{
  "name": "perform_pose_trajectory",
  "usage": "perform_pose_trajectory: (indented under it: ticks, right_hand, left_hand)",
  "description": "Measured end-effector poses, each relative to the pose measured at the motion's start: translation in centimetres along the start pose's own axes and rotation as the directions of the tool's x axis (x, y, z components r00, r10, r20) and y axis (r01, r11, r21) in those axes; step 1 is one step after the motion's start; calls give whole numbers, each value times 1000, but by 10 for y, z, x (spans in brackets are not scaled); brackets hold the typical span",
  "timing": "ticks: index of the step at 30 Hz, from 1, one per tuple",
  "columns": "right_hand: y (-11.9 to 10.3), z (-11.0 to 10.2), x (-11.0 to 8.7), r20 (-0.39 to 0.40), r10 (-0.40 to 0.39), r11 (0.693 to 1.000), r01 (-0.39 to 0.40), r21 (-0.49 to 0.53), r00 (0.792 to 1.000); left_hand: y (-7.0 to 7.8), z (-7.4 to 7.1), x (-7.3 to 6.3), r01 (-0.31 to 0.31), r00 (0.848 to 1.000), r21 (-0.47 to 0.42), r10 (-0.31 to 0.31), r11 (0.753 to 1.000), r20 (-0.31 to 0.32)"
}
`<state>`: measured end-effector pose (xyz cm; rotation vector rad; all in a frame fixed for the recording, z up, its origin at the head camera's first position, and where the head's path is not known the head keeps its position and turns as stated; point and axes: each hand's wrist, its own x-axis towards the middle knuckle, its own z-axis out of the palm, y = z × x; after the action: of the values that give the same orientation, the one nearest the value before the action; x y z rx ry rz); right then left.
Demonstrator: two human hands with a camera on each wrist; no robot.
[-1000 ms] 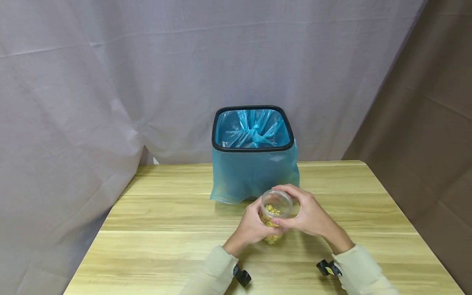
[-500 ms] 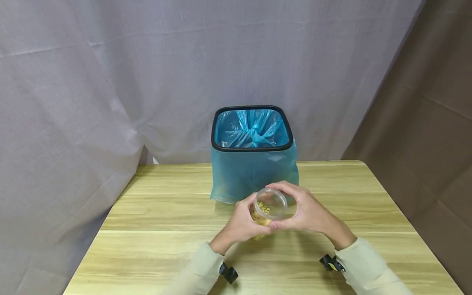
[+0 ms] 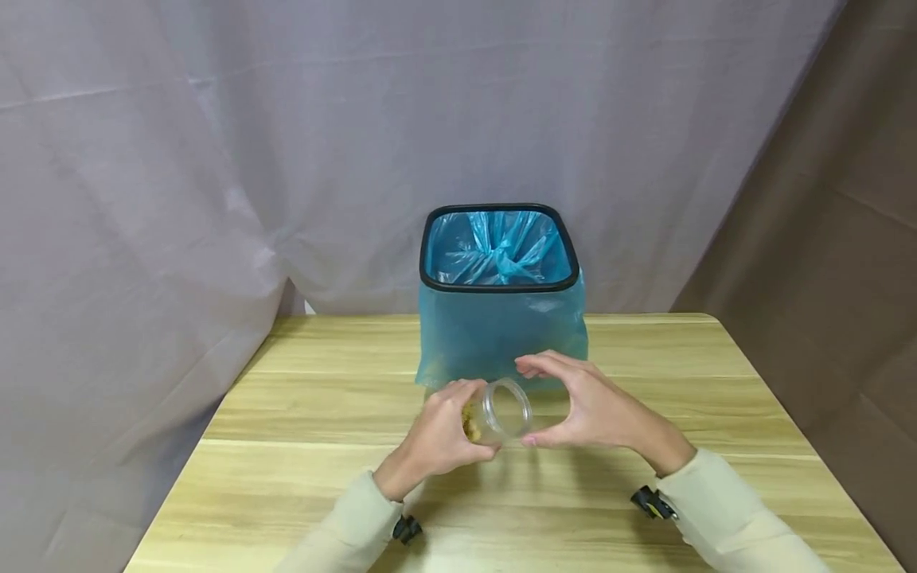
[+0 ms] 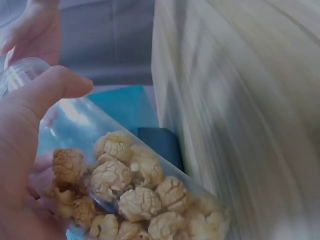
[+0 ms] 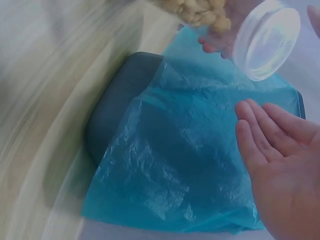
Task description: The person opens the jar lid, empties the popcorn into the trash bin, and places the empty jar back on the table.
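My left hand (image 3: pixel 437 434) grips a clear plastic jar (image 3: pixel 489 412) around its body. The jar is tipped sideways above the table, its round mouth facing right and no lid visible on it. Tan popcorn (image 4: pixel 137 200) lies in the lower part of the jar, as the left wrist view shows up close. The right hand (image 3: pixel 591 406) hovers just right of the mouth with fingers and thumb spread, holding nothing. From the right wrist view, its palm (image 5: pixel 287 175) faces the jar's rim (image 5: pixel 250 42) across a gap.
Behind the hands stands a dark bin with a black rim (image 3: pixel 499 289), lined with a blue plastic bag (image 3: pixel 501 334) that hangs over its outside. The wood-grain table (image 3: pixel 301 477) reaches back to a grey curtain (image 3: pixel 358 143). A brown curtain (image 3: pixel 824 278) hangs at the right.
The jar has shifted left with the left hand and tilted from near upright onto its side. My right hand has come off its rim, and its fingers have spread wider.
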<state>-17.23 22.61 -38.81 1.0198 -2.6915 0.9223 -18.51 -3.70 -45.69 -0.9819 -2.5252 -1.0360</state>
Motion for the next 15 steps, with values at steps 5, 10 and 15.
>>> perform_pose_trajectory:
  ticks: [5, 10, 15]
  right_hand:
    - [-1, 8, 5, 22, 5, 1000, -5, -9, 1000]
    - [-3, 20, 9, 26, 4, 1000, -3, -11, 1000]
    - [-1, 33, 13, 37, 34, 999, -35, 4, 999]
  left_hand:
    - [-5, -7, -7, -22, 1000, 164, 24, 986, -11]
    - [-6, -10, -12, -43, 999, 307, 48, 951, -11]
    - [-10, -11, -16, -78, 995, 403, 95, 912, -24]
